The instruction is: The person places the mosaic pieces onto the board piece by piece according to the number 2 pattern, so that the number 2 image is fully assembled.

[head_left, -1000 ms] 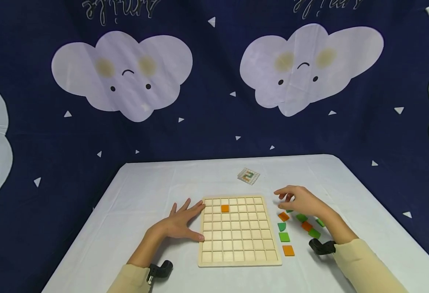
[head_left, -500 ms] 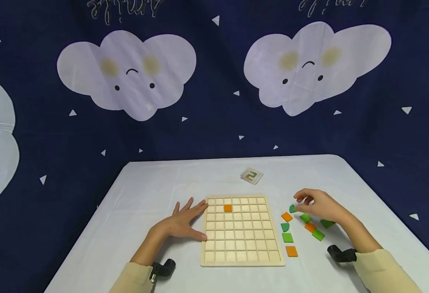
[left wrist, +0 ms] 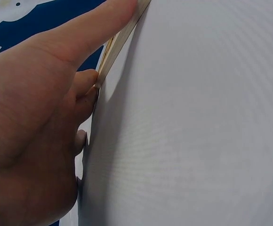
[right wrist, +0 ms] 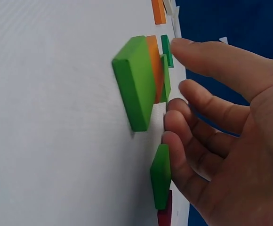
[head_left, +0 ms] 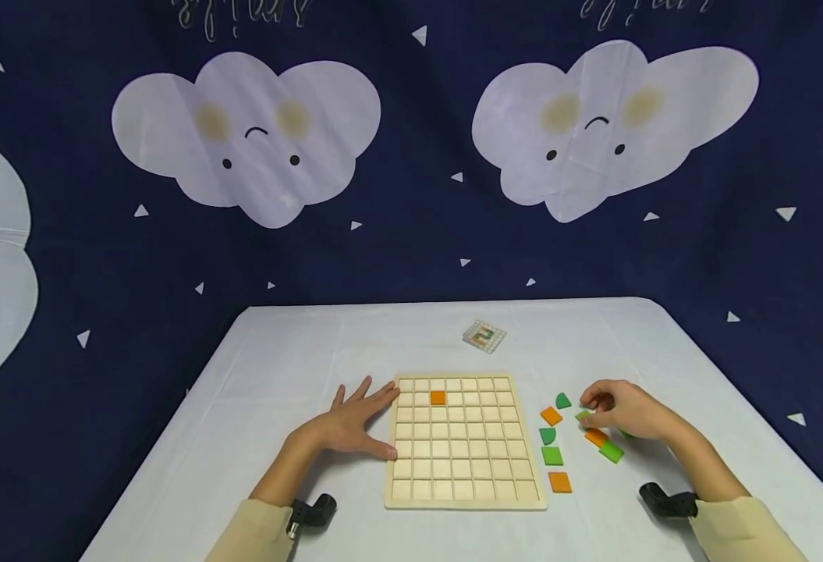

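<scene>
A pale wooden grid board (head_left: pixel 459 449) lies on the white table with one orange square tile (head_left: pixel 438 398) in its upper part. My left hand (head_left: pixel 350 425) is spread at the board's left edge, thumb and fingertips touching the rim (left wrist: pixel 120 44). To the right of the board, my right hand (head_left: pixel 625 408) hovers low over loose tiles. Its thumb (right wrist: pixel 212 56) and bent fingers stand apart around a light green tile (head_left: pixel 583 416), which they partly cover. An orange tile (head_left: pixel 597 438) and another light green tile (head_left: pixel 611 451) lie just below that hand.
Between board and right hand lie dark green rounded pieces (head_left: pixel 562 400), an orange tile (head_left: pixel 551 416), a green square (head_left: pixel 552 456) and another orange square (head_left: pixel 560 481). A small pattern card (head_left: pixel 484 336) lies behind the board. A dark red piece (right wrist: pixel 164 217) shows at the right wrist view's bottom.
My right hand has moved right and then nearer to me, from above the dark green rounded piece to the light green tile. My left hand stays at the board's edge.
</scene>
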A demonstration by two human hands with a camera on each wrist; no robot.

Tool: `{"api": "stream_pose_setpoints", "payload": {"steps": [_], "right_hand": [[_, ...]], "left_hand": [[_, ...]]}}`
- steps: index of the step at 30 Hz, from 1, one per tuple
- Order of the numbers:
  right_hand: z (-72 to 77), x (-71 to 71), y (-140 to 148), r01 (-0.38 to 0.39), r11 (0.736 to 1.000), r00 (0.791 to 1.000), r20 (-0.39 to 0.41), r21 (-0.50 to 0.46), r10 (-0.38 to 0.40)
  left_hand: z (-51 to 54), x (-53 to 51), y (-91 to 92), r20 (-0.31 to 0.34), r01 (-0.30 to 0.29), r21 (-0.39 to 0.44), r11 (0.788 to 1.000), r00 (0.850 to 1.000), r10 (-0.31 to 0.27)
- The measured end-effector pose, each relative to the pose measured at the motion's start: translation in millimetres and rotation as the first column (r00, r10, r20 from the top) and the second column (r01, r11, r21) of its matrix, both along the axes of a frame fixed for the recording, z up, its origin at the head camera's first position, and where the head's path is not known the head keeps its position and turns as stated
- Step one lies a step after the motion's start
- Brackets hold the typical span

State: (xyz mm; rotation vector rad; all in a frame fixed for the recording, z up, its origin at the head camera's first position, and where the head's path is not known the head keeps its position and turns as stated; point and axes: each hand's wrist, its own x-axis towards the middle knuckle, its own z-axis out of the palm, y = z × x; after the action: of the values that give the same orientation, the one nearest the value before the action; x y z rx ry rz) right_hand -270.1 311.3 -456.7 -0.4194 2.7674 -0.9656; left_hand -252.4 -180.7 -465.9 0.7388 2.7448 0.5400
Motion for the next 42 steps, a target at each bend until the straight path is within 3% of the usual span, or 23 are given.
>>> {"api": "stream_pose_setpoints", "payload": {"steps": [15,31,42], "right_hand": [[1.4,10.4,-4.3,0.023,0.998,0.999,-0.030,0.062,-0.021],[-4.8,8.8,-2.3,0.045,0.998,0.994,-0.097,0.049,-0.041],[-5.4,3.6,2.2,0.020,1.000,0.987,-0.162,0.019,-0.016]], "left_hand": [[0.2,2.1,0.2,-0.016,-0.005,0.009,1.000,1.000,0.005],[0.7,1.3,0.6,-0.023,0.008,0.002,1.000,1.000,-0.008],[1.5,1.6,0.6,-0.022,0.001,-0.005,1.000,1.000,-0.001]]}}
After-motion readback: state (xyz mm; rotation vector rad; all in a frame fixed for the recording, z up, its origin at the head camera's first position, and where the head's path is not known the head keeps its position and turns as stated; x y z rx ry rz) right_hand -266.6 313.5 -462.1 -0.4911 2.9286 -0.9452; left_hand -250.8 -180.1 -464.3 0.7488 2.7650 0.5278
